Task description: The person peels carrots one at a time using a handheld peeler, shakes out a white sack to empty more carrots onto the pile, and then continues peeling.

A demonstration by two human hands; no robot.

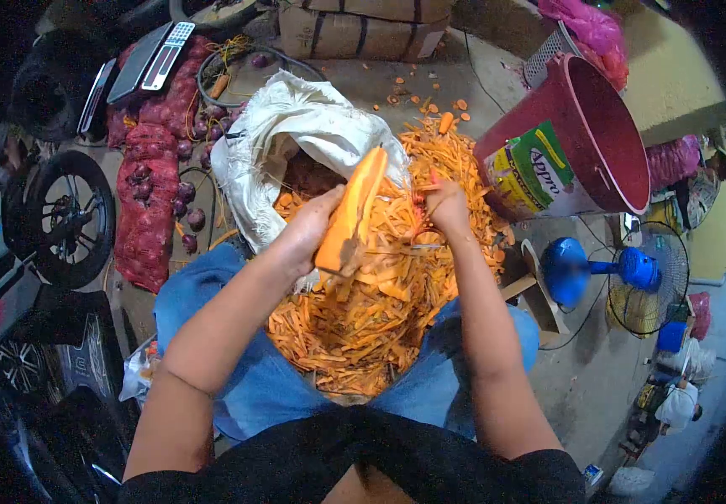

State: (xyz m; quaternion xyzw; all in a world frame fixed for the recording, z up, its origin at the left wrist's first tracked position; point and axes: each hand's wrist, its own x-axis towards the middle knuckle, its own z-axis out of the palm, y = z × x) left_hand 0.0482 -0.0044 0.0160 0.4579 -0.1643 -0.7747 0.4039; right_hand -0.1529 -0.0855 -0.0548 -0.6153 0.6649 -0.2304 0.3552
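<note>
1. My left hand (308,237): clamped on one large carrot (353,214), tilted, partly peeled, brown skin at its near end.
2. My right hand (447,208): closed on a red tool (419,207), mostly hidden, just right of the carrot.
3. Orange peelings (363,323): heaped below both hands, between my knees.
4. White sack (249,181): open, far left.
5. Maroon bucket (497,147): tilted, far right.

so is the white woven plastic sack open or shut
Open: the white woven plastic sack has its mouth spread wide, and its reddish-brown inside shows.
</note>
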